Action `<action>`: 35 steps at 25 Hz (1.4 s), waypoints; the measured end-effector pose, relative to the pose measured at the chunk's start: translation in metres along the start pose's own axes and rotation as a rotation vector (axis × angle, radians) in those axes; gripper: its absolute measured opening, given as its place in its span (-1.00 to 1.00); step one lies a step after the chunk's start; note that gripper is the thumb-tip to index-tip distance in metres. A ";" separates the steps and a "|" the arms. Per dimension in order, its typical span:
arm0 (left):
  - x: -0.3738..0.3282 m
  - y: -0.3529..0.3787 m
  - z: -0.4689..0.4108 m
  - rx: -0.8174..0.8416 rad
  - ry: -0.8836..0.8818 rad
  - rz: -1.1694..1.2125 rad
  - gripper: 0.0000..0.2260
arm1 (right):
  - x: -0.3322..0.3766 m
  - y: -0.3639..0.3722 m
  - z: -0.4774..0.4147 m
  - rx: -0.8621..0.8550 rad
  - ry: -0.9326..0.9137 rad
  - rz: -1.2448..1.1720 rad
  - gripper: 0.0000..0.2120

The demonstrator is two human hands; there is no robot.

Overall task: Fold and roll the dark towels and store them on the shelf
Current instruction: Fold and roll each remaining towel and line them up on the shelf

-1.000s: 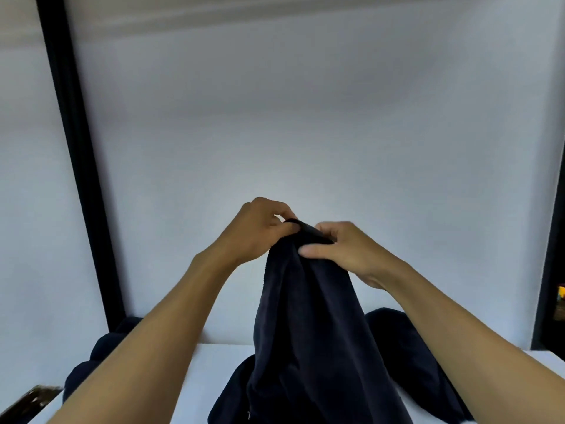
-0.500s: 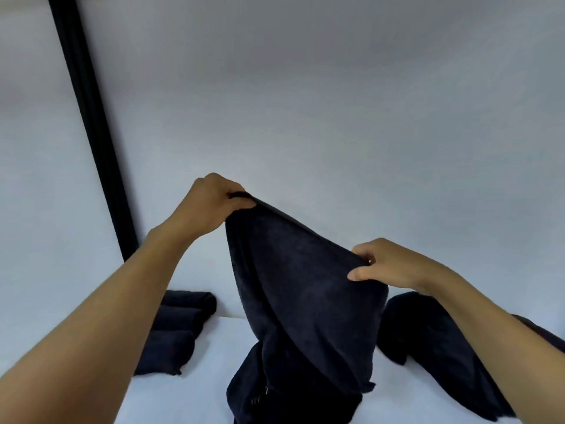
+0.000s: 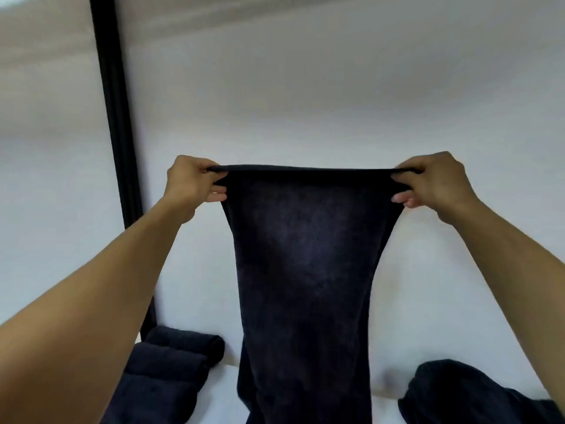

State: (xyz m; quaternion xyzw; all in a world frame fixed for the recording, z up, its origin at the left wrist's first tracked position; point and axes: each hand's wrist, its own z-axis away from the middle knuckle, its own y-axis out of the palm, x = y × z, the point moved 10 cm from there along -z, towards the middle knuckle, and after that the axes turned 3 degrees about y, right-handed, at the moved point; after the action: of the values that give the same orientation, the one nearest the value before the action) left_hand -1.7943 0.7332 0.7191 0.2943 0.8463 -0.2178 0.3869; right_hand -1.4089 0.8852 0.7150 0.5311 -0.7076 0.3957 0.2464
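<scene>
Both forearms are reaching forward and up. The left hand (image 3: 192, 181) and the right hand (image 3: 433, 179) are each pinching one top corner of the dark towel (image 3: 305, 255), which is hanging stretched between them above the white surface (image 3: 226, 390). Further back, rolled towels (image 3: 171, 365) are lying at the left, near the black post (image 3: 117, 123). A loose towel (image 3: 464, 393) is lying at the right.
</scene>
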 end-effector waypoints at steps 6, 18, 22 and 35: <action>-0.164 -0.049 -0.046 -0.176 0.364 0.227 -0.76 | 0.161 -0.090 -0.037 -0.222 -0.351 -0.463 -0.87; -0.154 -0.109 0.065 -0.108 0.433 0.216 -0.76 | 0.163 -0.118 0.104 -0.084 -0.383 -0.294 -0.90; -0.098 -0.100 0.096 0.083 0.214 0.324 -0.76 | 0.138 -0.090 0.139 0.051 -0.296 -0.324 -0.79; 0.299 0.065 0.226 0.360 -0.653 -0.118 -0.73 | -0.265 0.131 0.248 0.365 0.623 0.109 -0.61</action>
State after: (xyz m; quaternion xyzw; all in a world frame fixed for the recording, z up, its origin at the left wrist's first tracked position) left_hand -1.7896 0.7442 0.3393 0.2233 0.6421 -0.4674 0.5652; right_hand -1.4314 0.8451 0.3320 0.3820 -0.5435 0.6709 0.3295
